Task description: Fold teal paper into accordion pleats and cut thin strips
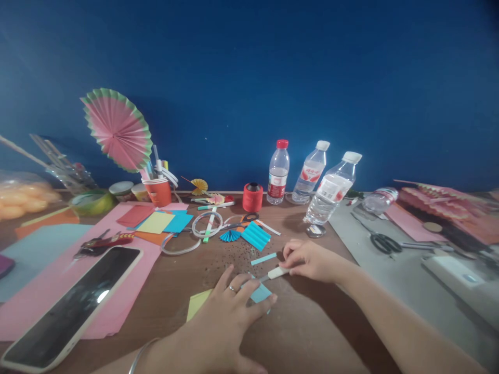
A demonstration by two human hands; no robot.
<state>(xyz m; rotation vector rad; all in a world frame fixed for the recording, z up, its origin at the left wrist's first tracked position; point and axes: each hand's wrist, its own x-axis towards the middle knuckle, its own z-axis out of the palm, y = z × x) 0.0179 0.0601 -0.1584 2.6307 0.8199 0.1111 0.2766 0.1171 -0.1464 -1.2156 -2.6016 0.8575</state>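
Observation:
My right hand (306,259) pinches a small craft knife (277,272) by its white handle. The knife's thin grey tip points left and meets a light blue piece of paper (260,292) lying on the table. My left hand (237,311), with a ring and a bracelet, is spread flat with its fingers over that blue paper, partly hiding it. Under the left hand's wrist side a yellow paper square (198,304) sticks out. Just beyond the knife lies a narrow light blue paper strip (263,258), close to my right fingertips.
Behind my hands lie a pleated blue paper (255,236), a clear coiled tube (207,224) and a red roll (252,197). Several water bottles (277,174) stand near the blue wall. A phone (74,306) lies at left, black scissors (382,243) at right.

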